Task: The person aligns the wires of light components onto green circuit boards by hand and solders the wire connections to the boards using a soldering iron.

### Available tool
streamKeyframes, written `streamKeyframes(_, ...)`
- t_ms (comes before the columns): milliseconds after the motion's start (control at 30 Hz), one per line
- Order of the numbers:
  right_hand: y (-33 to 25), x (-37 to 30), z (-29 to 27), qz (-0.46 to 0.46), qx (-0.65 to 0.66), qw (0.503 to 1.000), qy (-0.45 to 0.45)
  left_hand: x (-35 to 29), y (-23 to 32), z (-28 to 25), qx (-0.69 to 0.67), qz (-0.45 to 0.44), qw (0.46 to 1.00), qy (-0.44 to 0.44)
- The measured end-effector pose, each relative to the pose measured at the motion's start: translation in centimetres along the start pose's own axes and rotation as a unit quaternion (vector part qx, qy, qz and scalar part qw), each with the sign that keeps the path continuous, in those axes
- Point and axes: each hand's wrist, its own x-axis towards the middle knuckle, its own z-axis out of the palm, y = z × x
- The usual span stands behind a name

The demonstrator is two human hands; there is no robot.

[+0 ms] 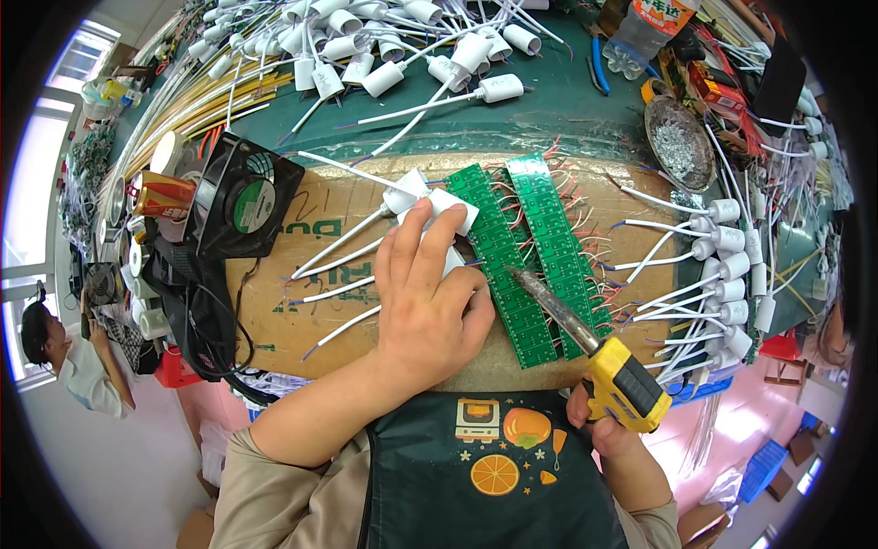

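Observation:
My left hand (430,297) is bent over the white cylindrical wired sockets at the left edge of the circuit boards. Its fingertips press on one white socket (460,211), whose end meets the left green circuit board (498,265). Another white socket (403,191) lies just beyond, its cable running left. My right hand (604,423) grips a yellow and black soldering gun (628,384). Its metal tip points up and left over the left board; whether it touches cannot be told. Beside it lies a second green board strip (553,252), with red wires along its edge.
A brown cardboard sheet (274,316) lies under the boards. A black fan (245,199) stands left. White sockets with cables (727,238) line the right, and more are heaped (357,46) at the back. A round dish (679,142) sits back right. Another person (82,357) is far left.

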Motion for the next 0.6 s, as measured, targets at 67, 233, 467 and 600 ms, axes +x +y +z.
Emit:
streamKeyframes(67, 0.17, -0.15, 0.01, 0.011, -0.032, 0.999, -0.013, -0.05, -0.05, -0.14, -0.002, 0.0, 1.0, 0.003)
streamKeyframes(233, 0.48, -0.21, -0.35, 0.003, -0.074, 0.997, -0.028, -0.01, -0.07, -0.1, -0.001, 0.0, 1.0, 0.005)
streamKeyframes(467, 0.22, -0.45, 0.02, 0.06, -0.023, 0.998, 0.008, -0.02, 0.04, -0.17, -0.001, 0.001, 1.0, 0.0)
streamKeyframes(600, 0.36, -0.46, -0.44, 0.078, -0.054, 0.995, -0.003, 0.03, 0.03, -0.24, 0.0, 0.002, 1.0, 0.001)
